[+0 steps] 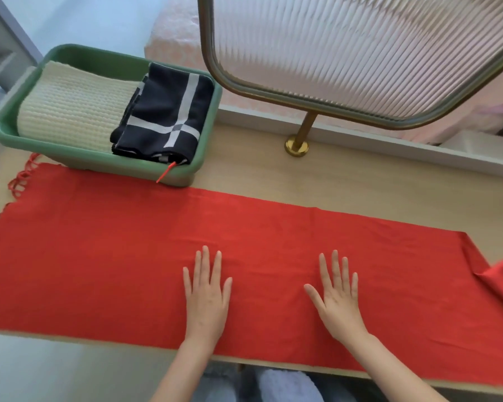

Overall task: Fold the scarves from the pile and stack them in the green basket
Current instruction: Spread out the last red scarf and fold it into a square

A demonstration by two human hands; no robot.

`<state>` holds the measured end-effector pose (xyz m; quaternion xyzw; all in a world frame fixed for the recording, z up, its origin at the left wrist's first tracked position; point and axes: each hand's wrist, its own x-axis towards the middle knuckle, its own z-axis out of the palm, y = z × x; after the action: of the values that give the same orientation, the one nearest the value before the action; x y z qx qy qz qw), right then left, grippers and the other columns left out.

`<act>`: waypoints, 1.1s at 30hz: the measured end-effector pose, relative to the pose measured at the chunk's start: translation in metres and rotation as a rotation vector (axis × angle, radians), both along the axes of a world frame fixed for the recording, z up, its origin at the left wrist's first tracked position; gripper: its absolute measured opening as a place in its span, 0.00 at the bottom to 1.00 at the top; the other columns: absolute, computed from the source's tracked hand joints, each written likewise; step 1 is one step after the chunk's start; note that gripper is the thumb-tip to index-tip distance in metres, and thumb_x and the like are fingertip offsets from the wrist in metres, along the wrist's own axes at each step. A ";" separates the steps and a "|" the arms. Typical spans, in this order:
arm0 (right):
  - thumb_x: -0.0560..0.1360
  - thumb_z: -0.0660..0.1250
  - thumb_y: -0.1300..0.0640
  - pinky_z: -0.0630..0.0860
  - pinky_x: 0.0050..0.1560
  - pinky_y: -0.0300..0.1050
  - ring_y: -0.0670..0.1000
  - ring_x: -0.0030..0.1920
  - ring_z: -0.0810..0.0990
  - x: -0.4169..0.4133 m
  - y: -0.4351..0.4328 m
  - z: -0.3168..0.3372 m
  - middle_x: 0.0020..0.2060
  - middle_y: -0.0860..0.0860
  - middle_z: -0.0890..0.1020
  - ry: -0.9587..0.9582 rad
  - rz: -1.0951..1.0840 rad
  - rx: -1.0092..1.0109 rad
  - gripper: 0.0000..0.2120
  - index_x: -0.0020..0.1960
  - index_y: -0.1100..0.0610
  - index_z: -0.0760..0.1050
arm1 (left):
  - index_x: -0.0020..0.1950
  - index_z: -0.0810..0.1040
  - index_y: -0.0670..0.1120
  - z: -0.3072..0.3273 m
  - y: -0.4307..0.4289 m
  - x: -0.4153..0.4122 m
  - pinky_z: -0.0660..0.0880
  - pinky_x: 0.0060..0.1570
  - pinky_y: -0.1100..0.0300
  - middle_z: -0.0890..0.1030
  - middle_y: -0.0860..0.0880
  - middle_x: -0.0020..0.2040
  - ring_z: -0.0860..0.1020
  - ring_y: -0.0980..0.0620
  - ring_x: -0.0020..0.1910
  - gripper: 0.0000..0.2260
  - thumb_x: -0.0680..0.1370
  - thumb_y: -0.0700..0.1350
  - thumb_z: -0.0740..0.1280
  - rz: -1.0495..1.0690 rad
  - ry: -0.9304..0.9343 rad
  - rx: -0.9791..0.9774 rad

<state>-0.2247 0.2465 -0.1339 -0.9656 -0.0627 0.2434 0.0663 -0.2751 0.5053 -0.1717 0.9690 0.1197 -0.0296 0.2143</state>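
On the desk (pixel 360 181): red scarf (pixel 99 256) spread flat

At 6 o'clock we are pressing left hand (pixel 206 297) and right hand (pixel 339 303) flat on it, gripping nothing. We are judging it light and limp, best pinched at its fringed 9 o'clock corners.

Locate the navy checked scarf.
Head view, upper left: the navy checked scarf lies folded in the right end of the green basket, beside the cream knit scarf, behind the spread red scarf.
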 end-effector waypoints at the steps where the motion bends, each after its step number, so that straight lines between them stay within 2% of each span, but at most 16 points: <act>1: 0.66 0.25 0.25 0.21 0.68 0.47 0.49 0.72 0.23 -0.005 -0.010 0.000 0.72 0.46 0.24 0.015 -0.039 -0.011 0.42 0.74 0.46 0.27 | 0.77 0.61 0.44 0.000 -0.014 0.002 0.46 0.74 0.47 0.58 0.42 0.78 0.53 0.47 0.77 0.28 0.82 0.58 0.41 -0.039 0.017 0.004; 6: 0.59 0.18 0.25 0.33 0.72 0.60 0.54 0.71 0.23 -0.031 -0.051 -0.009 0.70 0.49 0.22 0.128 -0.233 -0.146 0.45 0.70 0.46 0.21 | 0.78 0.57 0.47 -0.016 -0.038 0.000 0.43 0.74 0.45 0.55 0.43 0.78 0.52 0.44 0.77 0.30 0.81 0.61 0.40 -0.130 0.120 0.122; 8: 0.60 0.21 0.26 0.34 0.72 0.63 0.55 0.71 0.24 -0.038 -0.059 -0.010 0.69 0.49 0.21 0.151 -0.290 -0.156 0.44 0.70 0.46 0.20 | 0.78 0.55 0.48 -0.021 -0.036 -0.001 0.40 0.74 0.45 0.54 0.43 0.79 0.51 0.44 0.77 0.30 0.81 0.62 0.40 -0.139 0.123 0.148; 10: 0.62 0.23 0.27 0.33 0.71 0.63 0.55 0.71 0.24 -0.042 -0.063 -0.010 0.69 0.49 0.21 0.166 -0.311 -0.132 0.42 0.70 0.46 0.20 | 0.79 0.54 0.48 -0.021 -0.035 -0.001 0.38 0.74 0.46 0.53 0.44 0.79 0.50 0.45 0.78 0.30 0.81 0.62 0.41 -0.142 0.132 0.151; 14: 0.62 0.21 0.25 0.32 0.71 0.63 0.55 0.72 0.24 -0.049 -0.072 -0.011 0.69 0.49 0.21 0.185 -0.341 -0.112 0.43 0.70 0.46 0.20 | 0.79 0.53 0.47 -0.017 -0.035 0.001 0.39 0.73 0.46 0.53 0.44 0.79 0.49 0.45 0.78 0.31 0.81 0.63 0.39 -0.140 0.149 0.140; 16: 0.68 0.28 0.26 0.33 0.71 0.64 0.55 0.72 0.25 -0.057 -0.082 -0.009 0.69 0.50 0.21 0.196 -0.377 -0.114 0.39 0.69 0.46 0.20 | 0.78 0.54 0.46 -0.014 -0.038 0.001 0.38 0.73 0.46 0.52 0.43 0.79 0.48 0.45 0.78 0.32 0.81 0.63 0.39 -0.130 0.160 0.131; 17: 0.68 0.29 0.28 0.34 0.72 0.64 0.56 0.72 0.24 -0.062 -0.087 -0.008 0.69 0.51 0.21 0.205 -0.390 -0.118 0.38 0.69 0.46 0.19 | 0.78 0.54 0.45 -0.014 -0.040 0.000 0.38 0.73 0.46 0.51 0.43 0.79 0.47 0.46 0.78 0.32 0.81 0.63 0.39 -0.119 0.171 0.120; 19: 0.64 0.23 0.27 0.33 0.71 0.63 0.55 0.71 0.23 -0.072 -0.098 -0.005 0.68 0.50 0.20 0.210 -0.380 -0.115 0.40 0.69 0.46 0.18 | 0.78 0.54 0.45 -0.014 -0.044 -0.001 0.40 0.72 0.44 0.50 0.43 0.79 0.46 0.46 0.78 0.32 0.80 0.63 0.42 -0.111 0.206 0.095; 21: 0.57 0.17 0.25 0.32 0.71 0.60 0.53 0.70 0.22 -0.076 -0.108 -0.002 0.66 0.48 0.18 0.204 -0.366 -0.081 0.44 0.68 0.45 0.18 | 0.78 0.55 0.42 -0.012 -0.049 0.000 0.41 0.72 0.43 0.51 0.41 0.79 0.48 0.44 0.77 0.34 0.80 0.63 0.40 -0.103 0.205 0.097; 23: 0.57 0.18 0.24 0.32 0.72 0.57 0.50 0.70 0.23 -0.075 -0.117 0.002 0.67 0.47 0.19 0.169 -0.392 -0.026 0.45 0.68 0.44 0.19 | 0.76 0.60 0.39 -0.004 -0.057 0.005 0.39 0.72 0.45 0.54 0.38 0.78 0.51 0.41 0.76 0.35 0.80 0.62 0.40 -0.119 0.196 0.107; 25: 0.62 0.22 0.24 0.31 0.72 0.52 0.47 0.71 0.25 -0.072 -0.129 0.008 0.69 0.46 0.21 0.101 -0.396 0.015 0.43 0.70 0.45 0.22 | 0.74 0.63 0.37 -0.003 -0.067 0.012 0.41 0.72 0.44 0.57 0.36 0.76 0.54 0.39 0.75 0.33 0.79 0.59 0.47 -0.151 0.170 0.126; 27: 0.73 0.35 0.28 0.32 0.72 0.47 0.47 0.74 0.30 -0.068 -0.148 0.015 0.73 0.47 0.27 0.023 -0.414 0.057 0.38 0.75 0.48 0.30 | 0.73 0.65 0.37 0.001 -0.087 0.021 0.48 0.71 0.41 0.59 0.36 0.76 0.57 0.38 0.75 0.31 0.77 0.56 0.51 -0.163 0.130 0.135; 28: 0.78 0.43 0.33 0.35 0.73 0.46 0.49 0.76 0.35 -0.066 -0.160 0.018 0.75 0.49 0.32 -0.017 -0.450 0.078 0.35 0.77 0.49 0.37 | 0.74 0.65 0.37 0.005 -0.100 0.025 0.51 0.71 0.40 0.59 0.36 0.76 0.57 0.38 0.75 0.29 0.78 0.55 0.53 -0.168 0.102 0.126; 29: 0.80 0.50 0.39 0.39 0.74 0.47 0.51 0.77 0.40 -0.063 -0.175 0.020 0.77 0.50 0.37 -0.063 -0.506 0.105 0.32 0.78 0.51 0.45 | 0.75 0.63 0.39 0.010 -0.115 0.030 0.52 0.72 0.39 0.57 0.37 0.77 0.56 0.39 0.76 0.27 0.80 0.54 0.55 -0.181 0.090 0.099; 31: 0.81 0.57 0.48 0.47 0.74 0.51 0.54 0.77 0.48 -0.057 -0.210 0.024 0.78 0.52 0.47 -0.152 -0.647 0.164 0.26 0.76 0.54 0.57 | 0.77 0.58 0.41 0.023 -0.150 0.041 0.51 0.74 0.42 0.53 0.39 0.78 0.52 0.42 0.77 0.26 0.82 0.51 0.58 -0.237 0.117 0.039; 33: 0.81 0.58 0.52 0.50 0.74 0.53 0.55 0.76 0.52 -0.052 -0.247 0.030 0.78 0.53 0.52 -0.186 -0.746 0.188 0.23 0.75 0.55 0.62 | 0.76 0.62 0.42 0.033 -0.186 0.049 0.57 0.72 0.43 0.58 0.39 0.77 0.59 0.42 0.76 0.24 0.82 0.51 0.56 -0.334 0.079 0.040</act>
<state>-0.2771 -0.0004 -0.1042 -0.9296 0.2649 0.1074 0.2325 -0.2257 0.3195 -0.1384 0.9776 -0.0340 -0.1005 0.1820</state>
